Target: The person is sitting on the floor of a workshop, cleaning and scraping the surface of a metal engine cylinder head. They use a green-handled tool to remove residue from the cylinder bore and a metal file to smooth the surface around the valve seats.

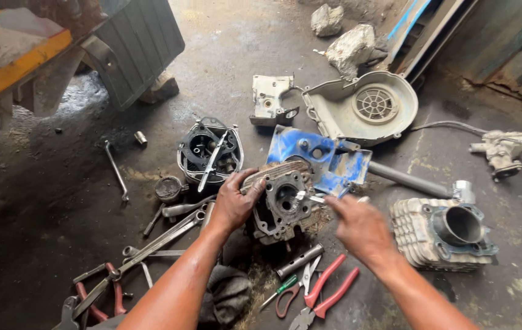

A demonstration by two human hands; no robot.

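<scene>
Grey, oil-stained concrete floor (59, 214) carries everything here, strewn with engine parts and hand tools. At one o'clock lies the largest piece, a pale fan cover (358, 107) with a round grille, and just beside it at twelve a smaller grey bracket (271, 99). At four o'clock sits a finned cylinder block (441, 232) with its bore facing up. A blue-painted shroud (322, 157) lies just behind the centre, touching the part being worked on. At eleven o'clock stands a dark engine casing (211, 153) with a slim tool laid across it.

Dead centre is the cylinder head (280, 201) — grimy, finned, tilted on edge toward the camera. The left hand (233, 201) wraps its fingers over the head's left rim, the grip pressed firmly on the fins, steadying it. The right hand (361, 227) comes in from four o'clock, its grip pinching a small metal tool (310, 197) whose tip touches the middle of the head near the central opening.

At six o'clock lie red-handled pliers (328, 293), scissors (297, 287), a green-handled screwdriver (276, 292) and a short perforated tube (299, 261). At eight o'clock long spanners (163, 238) lie together — another bent wrench (116, 171) rests well apart at ten, with a small socket (140, 138) near it.
</scene>
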